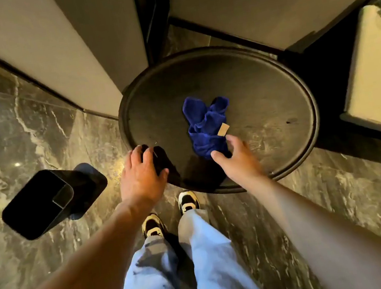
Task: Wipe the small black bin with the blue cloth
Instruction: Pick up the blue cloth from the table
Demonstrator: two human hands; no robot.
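Note:
A crumpled blue cloth [206,126] with a small tan tag lies on the round dark table [263,88]. My right hand [234,160] hovers at the cloth's near end with fingers apart; its fingertips are at the cloth's edge, not closed on it. My left hand [141,174] is spread flat over the table's near-left rim and holds nothing. The small black bin [39,203], square with a glossy top, stands on the marble floor to the left of the table, a short way left of my left hand.
Beige wall panels [65,51] with dark trim stand behind the table. A light-topped counter [377,69] is at the right edge. My legs in light jeans and my shoes [188,202] stand on the dark marble floor just before the table.

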